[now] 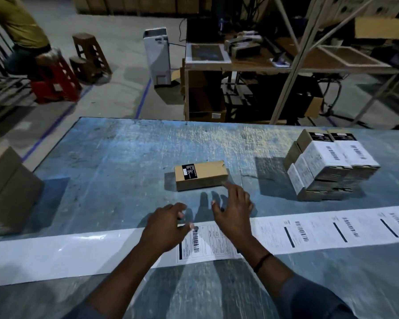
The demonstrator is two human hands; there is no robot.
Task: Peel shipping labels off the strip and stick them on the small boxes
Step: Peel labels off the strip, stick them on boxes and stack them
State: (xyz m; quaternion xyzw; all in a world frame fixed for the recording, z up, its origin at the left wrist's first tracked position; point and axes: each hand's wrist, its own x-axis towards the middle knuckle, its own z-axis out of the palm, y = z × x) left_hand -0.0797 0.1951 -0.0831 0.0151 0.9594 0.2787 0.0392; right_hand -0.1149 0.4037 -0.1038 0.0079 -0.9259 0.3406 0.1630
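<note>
Where strip point(55, 254) lies, brown box point(200, 174) closed, stack point(329, 162) labelled

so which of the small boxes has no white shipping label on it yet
The lone brown box in the middle, just beyond the right hand: only a small black sticker on top. The stacked boxes at the right carry white barcode labels.

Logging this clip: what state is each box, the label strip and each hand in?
Lone box: closed, lying flat, no shipping label.
Stacked boxes: shipping labels on, piled at right.
Strip: flat; left part bare, labels on the rest.
Nearest label: on the strip, unpeeled.
Left hand: fingers curled at that label's corner, grip unclear.
Right hand: open, fingers spread, near the lone box.
</note>
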